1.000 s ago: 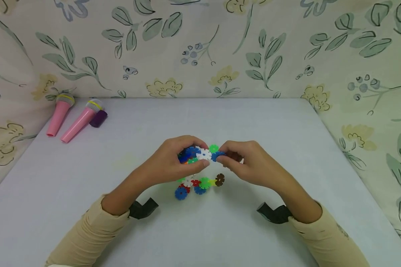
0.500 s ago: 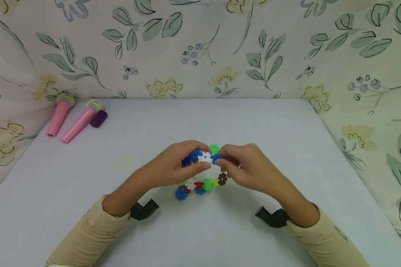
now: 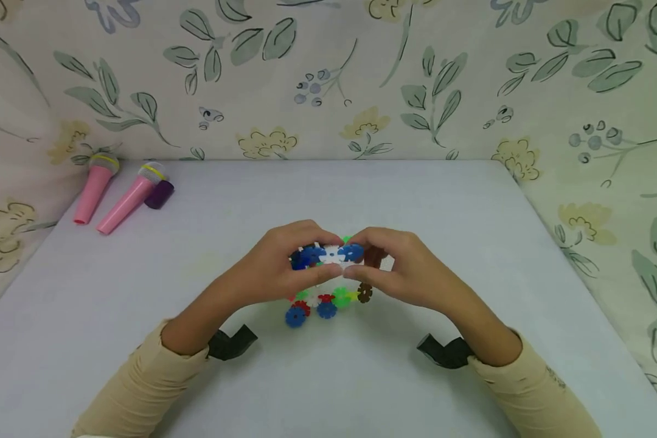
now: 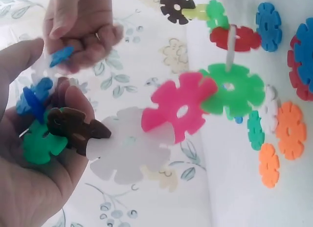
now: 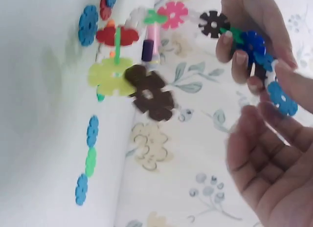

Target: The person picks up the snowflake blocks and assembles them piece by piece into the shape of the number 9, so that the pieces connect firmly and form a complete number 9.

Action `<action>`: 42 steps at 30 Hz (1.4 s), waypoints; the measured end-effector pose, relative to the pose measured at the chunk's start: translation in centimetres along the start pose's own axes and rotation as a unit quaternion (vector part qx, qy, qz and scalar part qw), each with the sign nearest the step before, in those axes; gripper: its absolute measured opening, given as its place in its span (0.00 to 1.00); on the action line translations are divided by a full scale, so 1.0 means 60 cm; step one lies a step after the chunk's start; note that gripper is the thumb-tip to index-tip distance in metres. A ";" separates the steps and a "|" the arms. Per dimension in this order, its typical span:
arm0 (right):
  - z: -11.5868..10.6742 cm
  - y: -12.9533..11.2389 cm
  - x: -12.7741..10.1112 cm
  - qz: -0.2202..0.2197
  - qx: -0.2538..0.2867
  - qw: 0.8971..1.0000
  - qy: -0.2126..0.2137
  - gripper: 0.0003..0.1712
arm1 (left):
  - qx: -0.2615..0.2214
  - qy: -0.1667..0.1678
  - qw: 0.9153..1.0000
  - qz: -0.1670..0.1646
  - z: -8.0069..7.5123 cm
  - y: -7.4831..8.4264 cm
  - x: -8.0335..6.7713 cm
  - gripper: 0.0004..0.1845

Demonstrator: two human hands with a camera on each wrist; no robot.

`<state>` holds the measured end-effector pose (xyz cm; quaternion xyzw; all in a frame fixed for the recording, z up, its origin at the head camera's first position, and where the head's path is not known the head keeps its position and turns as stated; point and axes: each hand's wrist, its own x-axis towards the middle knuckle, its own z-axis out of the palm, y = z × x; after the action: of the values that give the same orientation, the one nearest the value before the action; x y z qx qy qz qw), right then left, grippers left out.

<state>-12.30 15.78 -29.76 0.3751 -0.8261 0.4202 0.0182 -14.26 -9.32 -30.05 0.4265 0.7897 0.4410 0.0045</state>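
No text, label, brand, number or sign can be read in any view. The floral backdrop [image 3: 328, 79] carries only printed leaves and flowers. The snowflake discs [image 3: 328, 255], the pink toy microphones [image 3: 112, 194] and the table [image 3: 471, 243] are plain; a small dark mark on the right sleeve [image 3: 558, 378] is too blurred to read.

both forearms, in beige sleeves, reach in from the lower corners of the head view and meet at the centre of the frame. the left hand [image 3: 276, 267] has its fingers curled in a pinch, thumb underneath. the right hand [image 3: 402, 271] mirrors it, fingertips [image 3: 361, 240] pinched, nearly touching the left hand's.
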 end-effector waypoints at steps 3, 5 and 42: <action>-0.011 0.010 -0.001 0.029 -0.032 0.999 -0.024 0.28 | 0.009 0.047 0.999 -0.024 -0.005 0.000 -0.001 0.19; -0.018 0.017 -0.001 0.059 -0.044 0.996 -0.049 0.33 | 0.009 0.072 0.996 -0.045 -0.009 0.000 -0.002 0.19; 0.003 0.138 -0.002 0.181 -0.239 0.942 -0.153 0.15 | -0.030 0.092 0.990 -0.098 -0.015 0.005 -0.001 0.10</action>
<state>-17.42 18.75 -35.57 0.2636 -0.9490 0.1440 -0.0955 -14.36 -9.91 -29.30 0.3042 0.8112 0.4992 -0.0124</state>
